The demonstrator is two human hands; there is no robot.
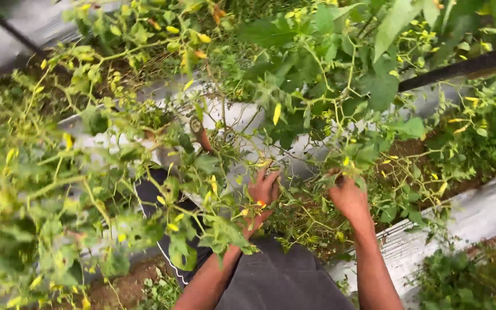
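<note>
Seen from above, looking down over dark shorts (276, 281) and two bare forearms into a tangle of vines (294, 189) with green leaves, some gone yellow

Left hand (263, 192) reaching up into the stems, fingers spread fairly wide and slightly curled, thin stems crossing in front of the palm; hard to tell whether anything is actually gripped

Right hand (348, 195) just to the side, near the left but apart from it, fingers curled closed into a bunch of stems and leaves, holding them at the fingertips, back of the hand toward the camera

Vines lying straight ahead of both hands, sprawling over pale grey plastic sheeting (477, 212) that covers the ground in strips, with brown soil (127, 287) showing between them

Dark hose (466, 68) running diagonally across the upper right, partly hidden by leaves

Blurred foliage (24, 195) filling the left side close to the camera

One foot in a sandal (200, 135) partly visible further up among the stems
</note>
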